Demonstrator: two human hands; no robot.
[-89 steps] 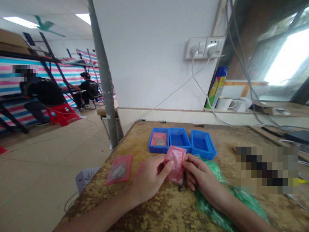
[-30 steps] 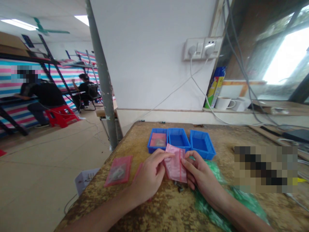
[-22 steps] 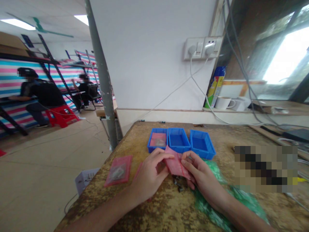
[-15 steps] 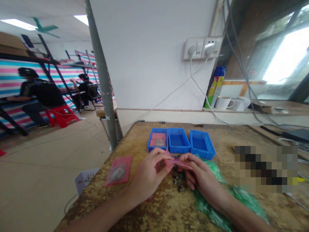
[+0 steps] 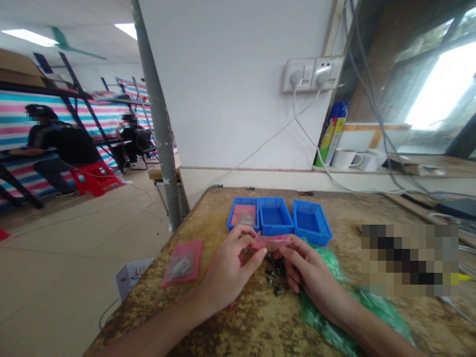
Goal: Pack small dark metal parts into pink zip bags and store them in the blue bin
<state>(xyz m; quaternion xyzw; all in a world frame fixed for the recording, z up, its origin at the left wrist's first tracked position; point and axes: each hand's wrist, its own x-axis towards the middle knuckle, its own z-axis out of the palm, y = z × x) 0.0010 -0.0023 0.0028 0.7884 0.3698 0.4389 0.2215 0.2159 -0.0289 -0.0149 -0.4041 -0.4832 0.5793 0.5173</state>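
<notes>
Between my two hands is a small pink plastic bag [image 5: 274, 243], held up over the worn wooden table. My left hand [image 5: 234, 265] pinches its left end with thumb and fingers. The bag's right end is gripped by my right hand [image 5: 307, 263]. Small dark metal screws [image 5: 274, 272] lie loose in a heap on the table below the bag, partly hidden by my fingers. Another pink bag [image 5: 182, 263], flat with greyish parts inside, lies left of my left hand. Part of something pink shows under my left wrist.
Behind my hands stand three blue bins: the left bin [image 5: 243, 200] holds a pink bag; the middle bin [image 5: 275, 213] and right bin [image 5: 311, 220] show bare bottoms. Green plastic film [image 5: 327, 327] lies under my right forearm. Two people sit working at far left.
My hands have drawn the pink bag flatter and more level between them. The right fingers have shifted their hold at its end. The bins and screws have stayed put.
</notes>
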